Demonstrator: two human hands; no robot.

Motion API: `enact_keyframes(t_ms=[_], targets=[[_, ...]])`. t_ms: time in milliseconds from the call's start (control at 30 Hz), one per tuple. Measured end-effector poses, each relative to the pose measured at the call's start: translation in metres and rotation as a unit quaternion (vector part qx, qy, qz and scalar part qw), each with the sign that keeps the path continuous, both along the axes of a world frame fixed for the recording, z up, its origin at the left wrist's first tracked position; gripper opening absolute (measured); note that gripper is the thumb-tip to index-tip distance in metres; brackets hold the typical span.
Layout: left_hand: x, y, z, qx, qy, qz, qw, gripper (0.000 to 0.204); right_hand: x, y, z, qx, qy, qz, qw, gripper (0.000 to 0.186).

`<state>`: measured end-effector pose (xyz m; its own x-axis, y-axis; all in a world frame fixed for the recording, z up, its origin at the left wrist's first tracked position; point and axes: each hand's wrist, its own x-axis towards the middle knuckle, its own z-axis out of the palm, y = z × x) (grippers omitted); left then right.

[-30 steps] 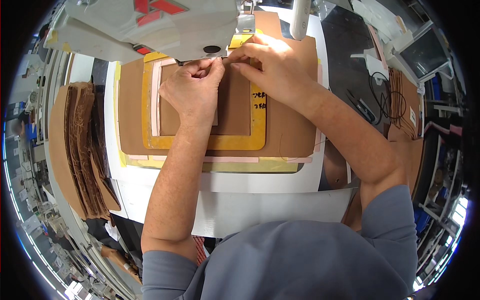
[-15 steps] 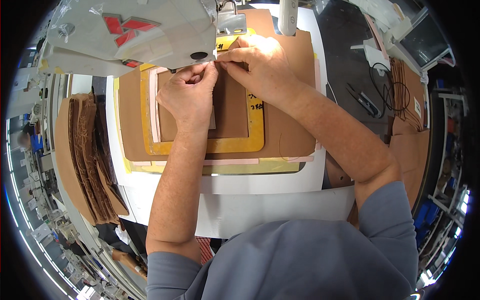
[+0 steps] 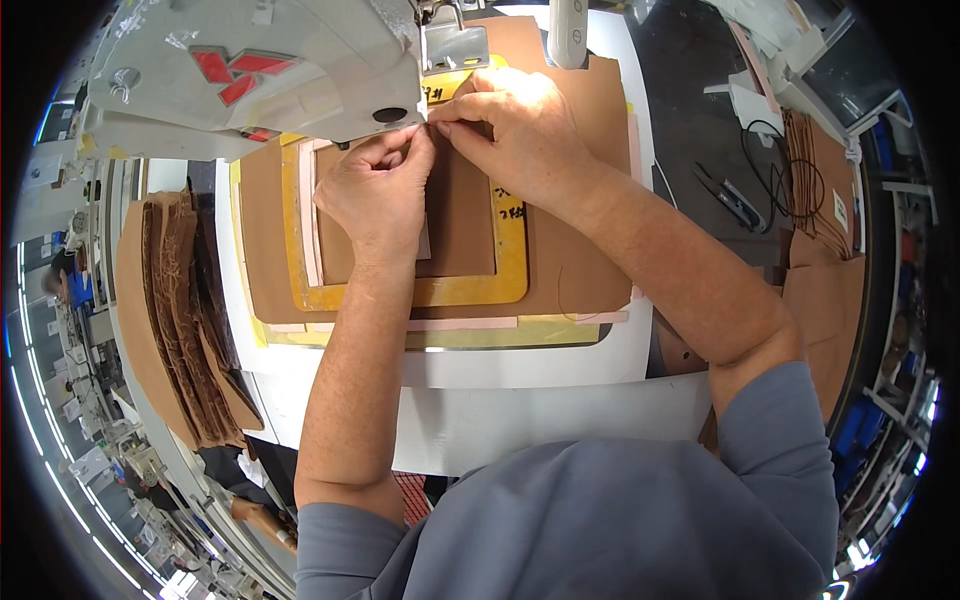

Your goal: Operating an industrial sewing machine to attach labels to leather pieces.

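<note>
Both hands meet just under the front end of a large pale sewing machine head. My left hand is closed, thumb and forefinger pinched together. Close beside it, my right hand pinches at the same spot from the right. Whatever lies between the fingertips is too small to make out. Beneath the hands, a yellow frame with dark handwritten marks rests on a brown sheet. Inside the frame is a brown panel with a pale strip along its left side, partly hidden by my left hand.
A thick pile of brown pieces with frayed edges stands at left. On the dark surface at right lie thread snips and a black cable, near more brown pieces. A white cylindrical device hangs above the far side.
The view has shifted slightly, so the machine head appears a little farther left. Both hands keep nearly the same pinched pose at the same spot.
</note>
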<state>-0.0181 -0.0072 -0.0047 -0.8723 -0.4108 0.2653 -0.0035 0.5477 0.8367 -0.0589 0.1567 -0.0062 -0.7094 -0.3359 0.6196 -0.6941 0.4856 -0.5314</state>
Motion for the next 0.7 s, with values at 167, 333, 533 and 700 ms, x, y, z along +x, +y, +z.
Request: enact_keyframes(t_ms=[167, 333, 533, 700], targets=[[-0.002, 0.003, 0.0, -0.001, 0.005, 0.002, 1.0, 0.014, -0.001, 0.003, -0.004, -0.002, -0.007, -0.008, 1.0, 0.013], [0.001, 0.003, 0.003, 0.006, -0.01, 0.0, 1.0, 0.015, 0.0, 0.004, -0.001, -0.004, -0.007, 0.0, 1.0, 0.013], [0.0, 0.001, 0.0, 0.032, 0.016, 0.0, 0.999, 0.013, 0.001, 0.001, 0.0, -0.021, 0.003, 0.005, 1.0, 0.011], [0.007, 0.002, 0.002, 0.117, 0.01, -0.042, 0.992, 0.012, 0.002, 0.005, 0.007, -0.038, -0.041, 0.003, 0.998, 0.018]])
